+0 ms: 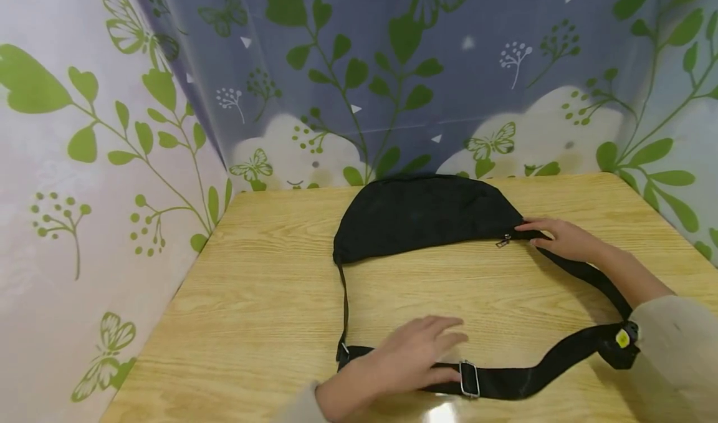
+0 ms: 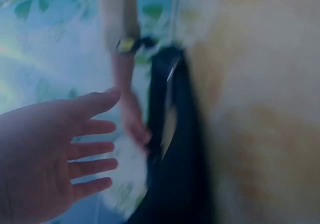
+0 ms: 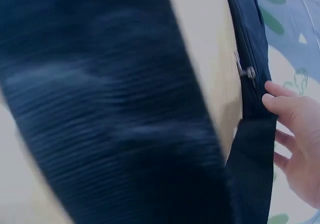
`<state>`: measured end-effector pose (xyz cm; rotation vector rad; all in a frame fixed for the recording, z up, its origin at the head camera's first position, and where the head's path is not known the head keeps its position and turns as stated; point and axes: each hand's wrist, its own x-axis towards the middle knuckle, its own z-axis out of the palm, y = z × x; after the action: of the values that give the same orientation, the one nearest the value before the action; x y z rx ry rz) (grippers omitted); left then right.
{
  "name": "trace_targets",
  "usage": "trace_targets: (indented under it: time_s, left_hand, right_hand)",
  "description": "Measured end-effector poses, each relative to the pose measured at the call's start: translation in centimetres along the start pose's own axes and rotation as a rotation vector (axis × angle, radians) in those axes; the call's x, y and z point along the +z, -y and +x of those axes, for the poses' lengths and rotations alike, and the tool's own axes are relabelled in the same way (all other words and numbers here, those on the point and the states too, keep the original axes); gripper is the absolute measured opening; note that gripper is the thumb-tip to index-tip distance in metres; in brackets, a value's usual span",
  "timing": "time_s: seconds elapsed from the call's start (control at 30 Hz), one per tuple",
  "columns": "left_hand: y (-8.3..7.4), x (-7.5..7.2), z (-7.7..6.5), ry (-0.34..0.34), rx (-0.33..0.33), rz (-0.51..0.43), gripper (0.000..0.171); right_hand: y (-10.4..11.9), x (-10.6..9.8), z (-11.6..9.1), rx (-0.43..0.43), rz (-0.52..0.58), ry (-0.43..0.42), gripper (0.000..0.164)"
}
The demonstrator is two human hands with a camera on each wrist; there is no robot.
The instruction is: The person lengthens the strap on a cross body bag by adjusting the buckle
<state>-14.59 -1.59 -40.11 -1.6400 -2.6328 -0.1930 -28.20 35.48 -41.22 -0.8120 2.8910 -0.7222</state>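
Note:
A black crescent-shaped waist bag [image 1: 421, 217] lies flat at the back of the table, its long strap looped toward the front. At the bag's right end, my right hand [image 1: 566, 239] pinches the corner where the strap begins, beside a metal zipper pull [image 3: 249, 73]. My left hand [image 1: 412, 354] hovers over the near stretch of strap [image 1: 505, 382], fingers spread and holding nothing. Just right of its fingertips is a metal slide buckle [image 1: 469, 379]. In the left wrist view, the left hand's palm and fingers [image 2: 95, 149] are apart from the dark strap.
The wooden table [image 1: 252, 286] meets a leaf-and-butterfly printed curtain [image 1: 336, 68] at the back and on both sides. A small black device with a yellow mark [image 1: 621, 342] sits on the right wrist, close against the strap. A ring [image 1: 344, 349] joins the strap at the left.

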Motion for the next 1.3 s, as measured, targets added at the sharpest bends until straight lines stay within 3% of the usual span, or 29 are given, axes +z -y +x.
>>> trace_targets:
  time_s: [0.1, 0.23, 0.37, 0.47, 0.6, 0.7, 1.0, 1.3]
  left_hand:
    - [3.7, -1.7, -1.2, -0.144, -0.117, 0.099, 0.053]
    - [10.5, -2.9, -3.0, -0.203, -0.301, 0.061, 0.053]
    - [16.3, -2.2, -4.3, -0.124, -0.442, 0.008, 0.053]
    - [18.8, -1.0, -4.8, -0.031, -0.493, -0.033, 0.054]
    - [20.2, 0.3, -4.7, 0.028, -0.539, -0.105, 0.054]
    - [20.4, 0.8, -4.5, 0.029, -0.574, -0.149, 0.053]
    - [21.2, 0.8, -4.3, -0.022, -0.573, -0.341, 0.043]
    - [23.0, 0.8, -4.1, -0.041, -0.577, -0.401, 0.041]
  right_hand:
    - [1.4, 0.7, -0.1, -0.138, -0.122, -0.074, 0.035]
    - [4.9, 2.2, -0.2, -0.287, -0.149, -0.112, 0.034]
    - [9.0, 4.0, -0.7, -0.341, -0.029, 0.004, 0.038]
    - [11.7, 5.4, -1.4, -0.374, 0.073, 0.142, 0.041]
    - [14.3, 7.3, -2.2, -0.462, 0.130, 0.289, 0.045]
    - [15.3, 8.4, -2.4, -0.499, 0.143, 0.337, 0.044]
    - [16.5, 9.8, -2.6, -0.512, 0.179, 0.348, 0.038]
    - [18.9, 11.5, -2.6, -0.543, 0.157, 0.307, 0.039]
